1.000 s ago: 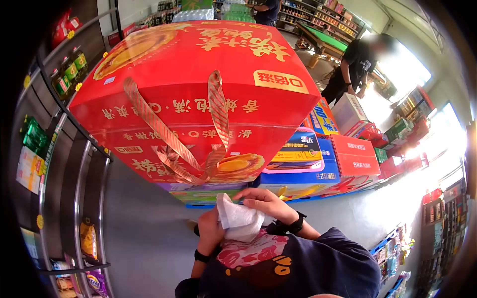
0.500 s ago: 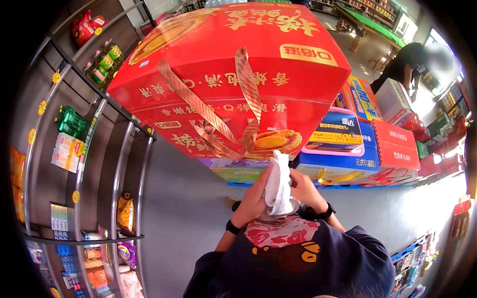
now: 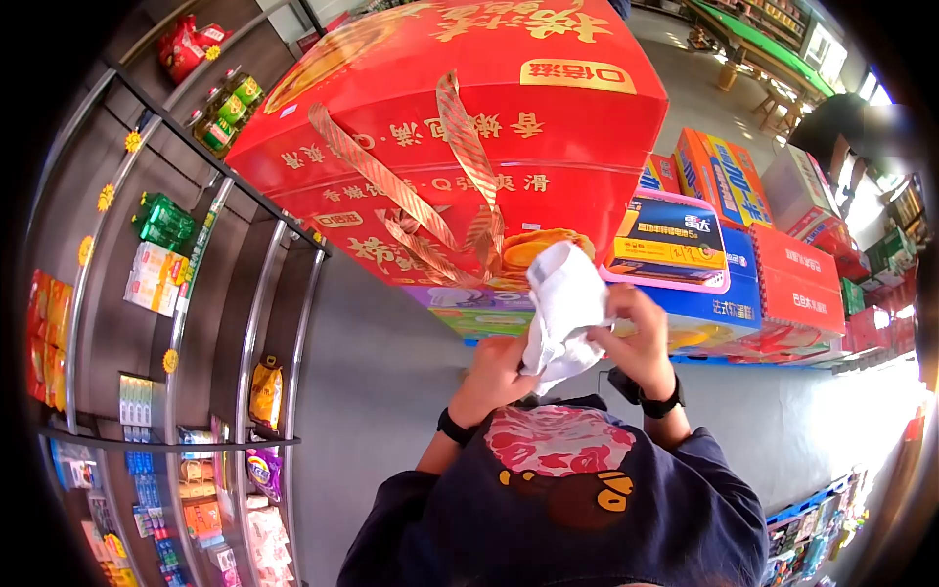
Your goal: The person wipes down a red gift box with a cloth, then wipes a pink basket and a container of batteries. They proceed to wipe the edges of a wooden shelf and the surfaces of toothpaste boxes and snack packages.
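Note:
A bunched white cloth is held up in front of my chest, its top end raised toward the red gift box. My left hand is closed on the cloth's lower left edge. On the other side, my right hand pinches its right edge between thumb and fingers. The folds hide some fingertips. Behind the cloth stand the stacked red boxes with striped ribbon handles. Close to my right hand, a pink-rimmed tray carries yellow-and-black packs on top of a blue box.
Shelving with metal rails runs along the left, stocked with bottles, bags and packets. More boxes, including a red carton, line the right. At the upper right a person in dark clothes stands near a green-topped table.
The cloth has risen and opened out wider. My right hand has moved up and to the right, my left hand slightly down. The view has shifted a little.

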Tool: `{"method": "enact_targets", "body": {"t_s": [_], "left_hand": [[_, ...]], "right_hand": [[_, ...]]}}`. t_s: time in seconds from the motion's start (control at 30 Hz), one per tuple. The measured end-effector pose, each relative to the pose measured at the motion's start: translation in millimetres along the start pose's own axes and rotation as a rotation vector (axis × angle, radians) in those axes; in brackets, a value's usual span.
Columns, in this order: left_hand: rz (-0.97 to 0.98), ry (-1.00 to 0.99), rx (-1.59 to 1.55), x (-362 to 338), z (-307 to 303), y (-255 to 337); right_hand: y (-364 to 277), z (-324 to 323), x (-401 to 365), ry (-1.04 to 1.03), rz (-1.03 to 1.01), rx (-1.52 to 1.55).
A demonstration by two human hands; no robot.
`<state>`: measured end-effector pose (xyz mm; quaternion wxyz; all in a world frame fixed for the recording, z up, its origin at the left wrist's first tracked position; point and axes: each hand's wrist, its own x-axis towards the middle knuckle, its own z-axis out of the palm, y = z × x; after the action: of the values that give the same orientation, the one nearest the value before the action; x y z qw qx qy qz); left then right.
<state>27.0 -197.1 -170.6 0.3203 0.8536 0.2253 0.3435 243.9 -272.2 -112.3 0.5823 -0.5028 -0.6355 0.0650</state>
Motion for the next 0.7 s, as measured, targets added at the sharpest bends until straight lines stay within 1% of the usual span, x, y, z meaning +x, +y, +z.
{"method": "enact_targets", "body": {"t_s": [0.03,0.07,0.1,0.17,0.2,0.23,0.27,0.3,0.33,0.37,0.4,0.43,0.47,0.5,0.53,0.57,0.6,0.63,0.67,0.7], "left_hand": [[-0.004,0.028,-0.005,0.8,-5.1,-0.3],[0.003,0.082,-0.044,0.8,-5.3,-4.9],[0.001,0.078,-0.033,0.6,-8.3,-0.2],[-0.461,-0.032,-0.265,3.9,-14.8,10.8],[-0.332,0.015,-0.23,0.5,-15.3,4.0],[-0.322,0.023,-0.224,-2.7,-17.3,-1.4],[-0.287,-0.028,-0.148,-8.1,-20.3,-5.8],[-0.252,-0.079,-0.071,-10.1,-23.9,-8.7],[-0.33,-0.134,-0.153,-11.1,-26.8,-10.1],[-0.333,-0.131,-0.153,-12.7,-27.0,-8.7],[-0.384,-0.144,-0.195,-9.5,-30.3,0.8],[-0.435,-0.155,-0.241,-7.0,-32.0,6.7],[-0.436,-0.149,-0.243,-4.7,-34.2,6.2],[-0.363,-0.195,-0.205,-1.4,-38.4,4.5],[-0.287,-0.242,-0.164,4.3,-44.4,4.5],[-0.284,-0.241,-0.16,11.7,-51.3,7.9],[-0.328,-0.173,-0.076,23.7,-61.8,22.0],[-0.37,-0.11,0.008,37.7,-74.2,37.4],[-0.323,0.014,-0.11,53.7,-86.8,54.0],[-0.275,0.138,-0.227,72.4,-100.0,68.6]], "right_hand": [[1.5,-3.1,-1.0,0.067,-0.031,-0.01],[9.0,0.5,-9.7,0.165,0.09,0.063],[10.0,6.4,-14.3,0.253,0.175,0.176],[8.8,19.6,-17.2,0.354,0.276,0.389],[13.5,22.7,-24.3,0.342,0.248,0.295],[15.3,23.6,-29.0,0.33,0.214,0.198],[11.5,21.4,-33.5,0.321,0.217,0.177],[13.5,19.5,-32.8,0.309,0.088,0.01],[19.0,18.4,-35.8,0.317,0.044,-0.052],[23.4,18.5,-39.2,0.322,0.003,-0.113],[20.2,18.1,-36.0,0.319,0.003,-0.11],[15.2,15.2,-29.8,0.299,-0.05,-0.134],[9.0,11.2,-22.1,0.279,-0.105,-0.158],[1.0,5.3,-13.9,0.273,-0.108,-0.157],[-9.6,-1.4,-4.2,0.26,-0.185,-0.26],[-20.2,-7.4,5.9,0.251,-0.263,-0.363],[-31.5,-12.6,15.4,0.325,-0.283,-0.401],[-44.5,-20.0,30.3,0.358,-0.389,-0.403],[-56.5,-25.5,49.5,0.383,-0.5,-0.422],[-65.8,-30.0,68.4,0.379,-0.547,-0.463]]}}
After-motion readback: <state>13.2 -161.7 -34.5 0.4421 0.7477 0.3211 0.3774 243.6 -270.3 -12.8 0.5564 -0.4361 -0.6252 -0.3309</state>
